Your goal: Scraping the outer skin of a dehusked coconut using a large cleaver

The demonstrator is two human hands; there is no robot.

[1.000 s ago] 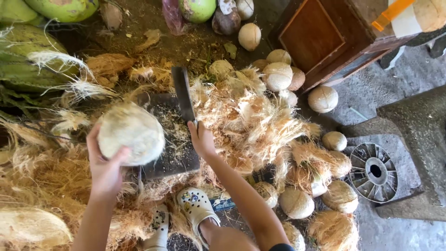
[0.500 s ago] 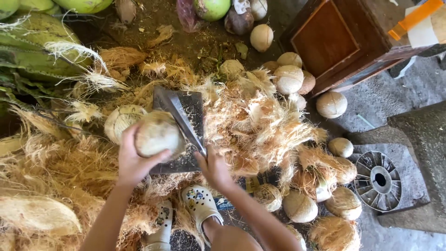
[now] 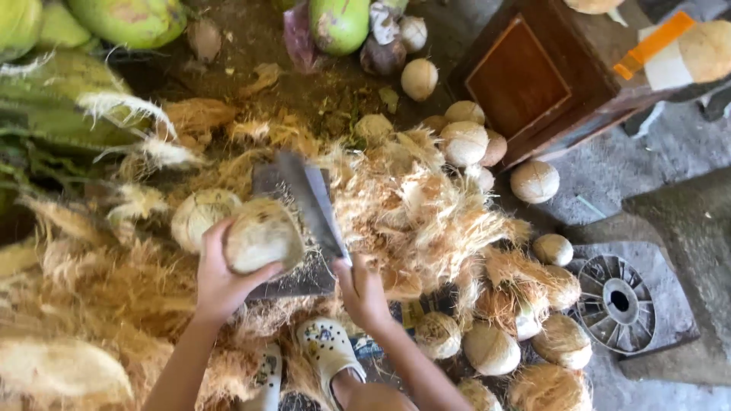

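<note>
While my left hand (image 3: 221, 281) cups a husked coconut (image 3: 261, 234) from below, fingers curled up around its near side, my right hand (image 3: 364, 293) is closed around the handle of a cleaver (image 3: 311, 199). The handle itself is hidden inside my fist. The broad grey blade runs up and away from that hand, tilted to the left, and its flat side lies just beside the right flank of the held coconut; whether metal and shell touch cannot be told. The coconut is pale tan, rough with short fibres, and sits above a dark chopping block (image 3: 304, 278) strewn with husk shreds. A second peeled coconut (image 3: 199, 216) lies immediately to the left, partly behind the one I hold.

To the right of the blade rises a heap of torn coconut husk (image 3: 415, 213), orange-brown and stringy. More husked coconuts (image 3: 487, 348) lie in the lower right among the fibres, and another cluster (image 3: 464, 141) rests against a dark wooden box (image 3: 525, 80) at upper right. Green unhusked coconuts (image 3: 126, 19) line the top left edge. A round grey metal grate (image 3: 617, 303) sits on the concrete at far right. My foot in a white patterned clog (image 3: 327, 352) stands below the block.
</note>
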